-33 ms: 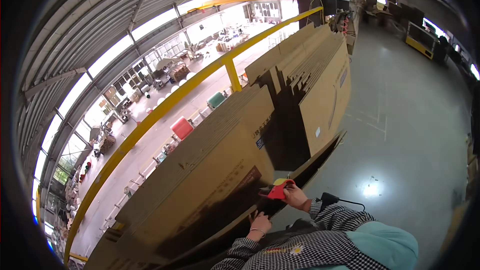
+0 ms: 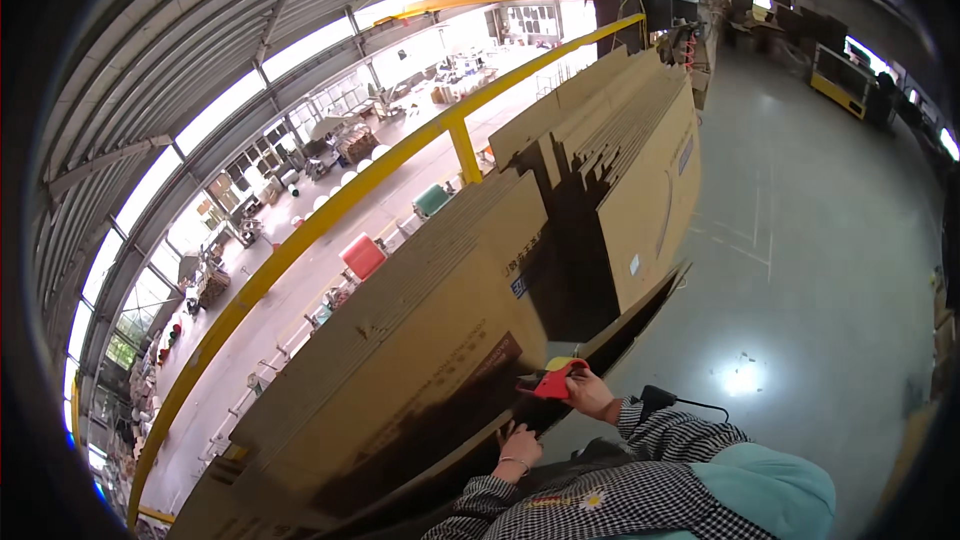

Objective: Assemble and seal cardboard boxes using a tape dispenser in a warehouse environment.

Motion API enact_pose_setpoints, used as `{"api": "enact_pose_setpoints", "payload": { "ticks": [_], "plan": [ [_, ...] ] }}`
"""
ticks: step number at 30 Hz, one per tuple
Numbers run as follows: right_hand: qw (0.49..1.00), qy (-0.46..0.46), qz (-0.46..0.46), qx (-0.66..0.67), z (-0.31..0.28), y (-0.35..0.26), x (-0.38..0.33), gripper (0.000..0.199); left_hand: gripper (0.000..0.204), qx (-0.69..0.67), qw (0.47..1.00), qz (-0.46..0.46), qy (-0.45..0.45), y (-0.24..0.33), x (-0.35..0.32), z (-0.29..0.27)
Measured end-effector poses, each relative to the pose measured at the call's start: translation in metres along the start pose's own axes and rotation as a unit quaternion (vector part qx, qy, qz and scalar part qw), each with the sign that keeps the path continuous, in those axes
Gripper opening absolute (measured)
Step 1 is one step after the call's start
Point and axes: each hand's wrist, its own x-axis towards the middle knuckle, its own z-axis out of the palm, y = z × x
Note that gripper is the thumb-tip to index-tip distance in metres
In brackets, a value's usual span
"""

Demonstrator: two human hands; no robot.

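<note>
My right hand (image 2: 594, 396) is closed round the handle of a red tape dispenser (image 2: 550, 383) that carries a yellowish roll. The dispenser's front end is above the upper edge of the nearest cardboard sheet (image 2: 640, 324); whether they touch I cannot tell. Lower and to the left, my left hand (image 2: 520, 451) has its fingers bent over that same edge, gripping the sheet. Beyond it leans a thick row of flat brown cartons (image 2: 440, 330) with printed faces, standing on edge.
A yellow rail (image 2: 330, 230) runs behind the cartons. Past it lie a lower hall floor and red (image 2: 363, 256) and green (image 2: 432, 200) rolls. Grey floor (image 2: 800, 240) stretches out on the right, with a yellow-and-black machine (image 2: 838, 90) farther back.
</note>
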Motion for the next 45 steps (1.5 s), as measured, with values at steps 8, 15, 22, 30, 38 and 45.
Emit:
{"api": "enact_pose_setpoints", "payload": {
  "ticks": [8, 15, 22, 30, 38, 45],
  "plan": [
    [1.0, 0.012, -0.003, -0.015, 0.004, 0.004, -0.002, 0.037, 0.042, 0.022, 1.0, -0.013, -0.015, 0.007, -0.001, -0.005],
    [1.0, 0.002, -0.008, -0.011, -0.004, -0.003, 0.001, 0.034, 0.042, 0.039, 0.996, -0.039, -0.069, 0.006, -0.002, -0.01],
    [0.999, -0.001, -0.005, -0.033, 0.005, 0.001, -0.002, 0.032, 0.042, 0.042, 0.996, -0.035, -0.068, 0.017, -0.008, -0.025],
    [1.0, -0.008, -0.002, -0.026, 0.002, -0.001, -0.002, 0.032, 0.041, 0.042, 0.997, -0.03, -0.059, 0.008, -0.001, -0.009],
    [1.0, 0.011, 0.002, -0.027, 0.005, 0.003, -0.006, 0.034, 0.043, 0.061, 0.996, -0.033, -0.06, 0.016, -0.006, -0.016],
    [1.0, 0.005, 0.002, -0.013, -0.005, -0.005, -0.001, 0.033, 0.041, 0.038, 0.998, -0.033, -0.034, 0.008, -0.005, -0.008]
  ]
}}
